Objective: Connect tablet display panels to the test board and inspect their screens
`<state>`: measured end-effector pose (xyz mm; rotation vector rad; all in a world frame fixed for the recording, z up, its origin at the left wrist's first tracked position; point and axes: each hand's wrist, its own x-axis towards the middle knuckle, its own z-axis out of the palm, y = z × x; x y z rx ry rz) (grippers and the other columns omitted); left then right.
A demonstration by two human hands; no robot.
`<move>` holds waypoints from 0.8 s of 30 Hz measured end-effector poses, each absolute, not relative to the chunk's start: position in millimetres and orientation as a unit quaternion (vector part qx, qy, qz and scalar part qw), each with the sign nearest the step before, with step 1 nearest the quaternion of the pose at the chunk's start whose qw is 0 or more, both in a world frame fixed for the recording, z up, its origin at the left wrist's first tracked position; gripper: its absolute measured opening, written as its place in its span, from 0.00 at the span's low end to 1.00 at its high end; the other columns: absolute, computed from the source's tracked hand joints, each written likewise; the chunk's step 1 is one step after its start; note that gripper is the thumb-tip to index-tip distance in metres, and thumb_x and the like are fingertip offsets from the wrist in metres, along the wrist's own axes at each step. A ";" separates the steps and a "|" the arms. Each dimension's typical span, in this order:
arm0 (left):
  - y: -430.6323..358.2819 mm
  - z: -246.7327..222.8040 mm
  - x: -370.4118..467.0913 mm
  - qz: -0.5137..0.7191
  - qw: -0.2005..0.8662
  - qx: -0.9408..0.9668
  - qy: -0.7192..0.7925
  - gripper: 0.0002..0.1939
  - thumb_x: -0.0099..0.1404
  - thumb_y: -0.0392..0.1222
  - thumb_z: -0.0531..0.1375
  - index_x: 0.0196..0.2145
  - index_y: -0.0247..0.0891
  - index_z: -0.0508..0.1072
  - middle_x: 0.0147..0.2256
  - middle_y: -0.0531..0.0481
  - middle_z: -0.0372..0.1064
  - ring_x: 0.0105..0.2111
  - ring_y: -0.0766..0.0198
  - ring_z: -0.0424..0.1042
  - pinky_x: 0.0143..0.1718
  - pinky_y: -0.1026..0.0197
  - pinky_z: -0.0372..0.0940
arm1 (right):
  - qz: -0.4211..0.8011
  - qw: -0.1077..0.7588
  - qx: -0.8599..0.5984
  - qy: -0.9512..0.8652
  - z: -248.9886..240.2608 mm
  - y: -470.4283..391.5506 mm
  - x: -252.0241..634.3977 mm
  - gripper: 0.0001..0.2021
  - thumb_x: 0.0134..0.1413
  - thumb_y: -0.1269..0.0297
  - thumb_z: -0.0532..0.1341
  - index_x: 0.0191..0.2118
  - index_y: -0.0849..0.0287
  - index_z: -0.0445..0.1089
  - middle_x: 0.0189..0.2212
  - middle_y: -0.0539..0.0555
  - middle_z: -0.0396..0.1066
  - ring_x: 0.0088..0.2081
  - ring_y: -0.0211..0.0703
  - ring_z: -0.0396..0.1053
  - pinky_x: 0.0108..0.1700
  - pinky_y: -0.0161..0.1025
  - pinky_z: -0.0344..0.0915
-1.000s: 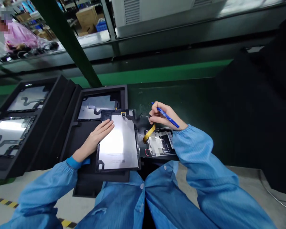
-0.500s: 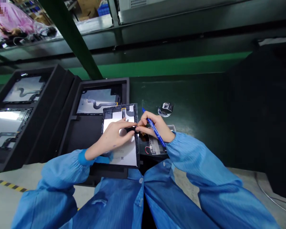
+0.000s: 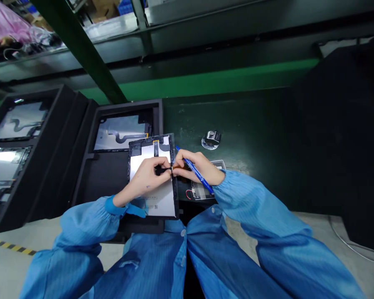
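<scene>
A screen panel with a white back and dark frame lies face down, partly over a foam tray. My left hand rests over it, thumb and fingers closed on a black ribbon cable. At the panel's right edge, my right hand meets the left fingertips at the cable's end. A blue pen is held slanted across its fingers; what its fingertips pinch is too small to make out. Below the right hand lies a circuit assembly with a red wire, partly covered by that hand.
The black foam tray holds another panel with a curved cable. More foam trays with panels stand at the left. A small silver device sits on the dark green table. A green post slants upward. Someone in pink is beyond.
The view has shifted slightly, so the scene sits a little further left. Both hands remain together at the cable, the fingertips slightly rearranged, with more of the black cable showing.
</scene>
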<state>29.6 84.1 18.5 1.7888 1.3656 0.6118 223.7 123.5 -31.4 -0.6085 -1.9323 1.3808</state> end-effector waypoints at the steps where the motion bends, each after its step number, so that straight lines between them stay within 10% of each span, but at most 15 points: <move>1: 84.0 19.3 29.9 0.234 0.390 0.710 0.538 0.07 0.57 0.39 0.57 0.22 0.40 0.64 0.22 0.55 0.64 0.26 0.65 0.63 0.30 0.61 0.58 | 0.536 0.335 -0.233 -0.739 -31.6 123.3 223.0 0.15 0.61 0.58 0.65 0.31 0.54 0.57 0.27 0.47 0.75 0.26 0.36 0.70 0.31 0.34 0.63; 7: 63.4 29.2 7.0 0.316 0.337 0.656 0.597 0.08 0.64 0.44 0.60 0.29 0.40 0.74 0.30 0.50 0.76 0.36 0.58 0.74 0.42 0.57 0.67 | 0.514 0.403 -0.239 -0.719 -27.6 123.6 233.3 0.15 0.60 0.58 0.67 0.32 0.55 0.59 0.29 0.49 0.78 0.31 0.40 0.77 0.36 0.37 0.71; 13: 27.1 23.8 -75.7 0.277 0.313 0.531 0.737 0.20 0.64 0.56 0.62 0.46 0.40 0.76 0.43 0.44 0.79 0.44 0.52 0.78 0.49 0.52 0.70 | 0.252 0.521 -0.436 -0.690 -40.7 153.6 282.4 0.10 0.59 0.61 0.67 0.43 0.54 0.67 0.52 0.58 0.77 0.55 0.52 0.75 0.60 0.55 0.67; 24: 40.8 26.5 -57.8 0.237 0.602 0.345 0.680 0.23 0.55 0.45 0.71 0.47 0.38 0.75 0.40 0.45 0.81 0.36 0.56 0.80 0.32 0.60 0.73 | 0.465 0.536 -0.427 -0.561 -71.7 183.0 282.6 0.15 0.57 0.54 0.68 0.40 0.54 0.63 0.43 0.57 0.79 0.47 0.48 0.78 0.56 0.50 0.71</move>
